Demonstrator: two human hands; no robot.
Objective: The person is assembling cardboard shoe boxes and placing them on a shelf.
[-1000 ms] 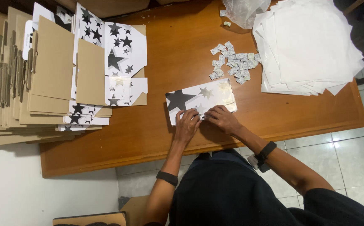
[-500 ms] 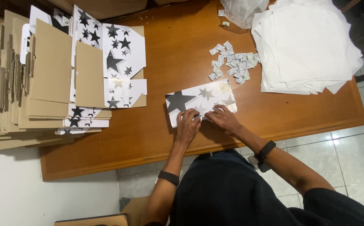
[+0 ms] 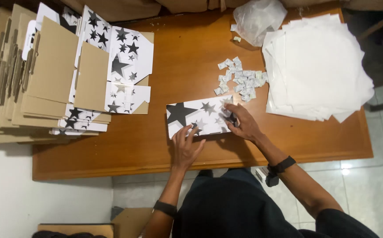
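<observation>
A folded white carton with black and grey stars [image 3: 196, 115] lies flat on the wooden table [image 3: 187, 57], near its front edge. My left hand [image 3: 185, 147] rests with fingers spread on the carton's near edge. My right hand [image 3: 241, 122] presses on the carton's right end, fingers curled over its flap. Neither hand lifts it. Each wrist has a dark band.
Stacks of flat brown and star-printed cartons [image 3: 64, 75] fill the table's left side. A pile of small paper sachets [image 3: 240, 79] lies beyond the carton. White paper sheets [image 3: 319, 66] are stacked at right, with a clear plastic bag [image 3: 257, 17] behind. A cardboard box [image 3: 77, 228] stands on the floor.
Both hands have shifted apart along the carton: the left now at its near edge, the right at its right end. The carton lies flatter and a little further left.
</observation>
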